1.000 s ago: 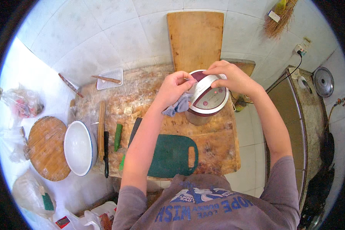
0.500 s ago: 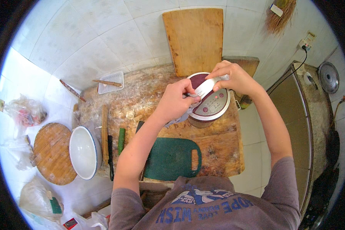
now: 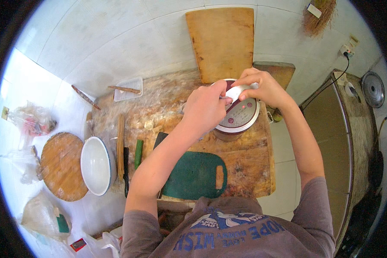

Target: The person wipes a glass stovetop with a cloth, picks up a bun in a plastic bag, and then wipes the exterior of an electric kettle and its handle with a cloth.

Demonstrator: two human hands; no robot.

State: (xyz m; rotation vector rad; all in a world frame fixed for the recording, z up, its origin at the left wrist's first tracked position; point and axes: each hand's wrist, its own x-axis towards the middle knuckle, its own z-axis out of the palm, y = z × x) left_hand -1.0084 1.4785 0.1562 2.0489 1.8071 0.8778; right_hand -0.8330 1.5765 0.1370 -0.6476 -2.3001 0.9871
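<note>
Over the maroon-and-silver lid of a round electric cooker (image 3: 241,118), both hands hold a smooth white elongated piece (image 3: 235,92); its exact kind is unclear. My right hand (image 3: 264,88) pinches its right end between thumb and fingers. Closed around the other end, my left hand (image 3: 205,105) hides that part under its knuckles. A small greyish bit shows at the left hand's far side, too covered to name. Nearer my body, a green cutting board (image 3: 195,174) lies flat below the left forearm, partly over a dark flat edge.
A wooden board (image 3: 221,45) leans on the tiled wall behind the cooker. To the left are a cucumber (image 3: 138,154), a bundle of sticks (image 3: 121,146), a dark-handled knife (image 3: 126,172), a white basin (image 3: 96,165), a round wooden board (image 3: 62,167) and a plastic tray (image 3: 135,84).
My left hand has swung up and turned its back to view, covering more of the white piece. The greyish cloth-like bit below it has mostly gone from sight. My right hand stays nearly in place.
</note>
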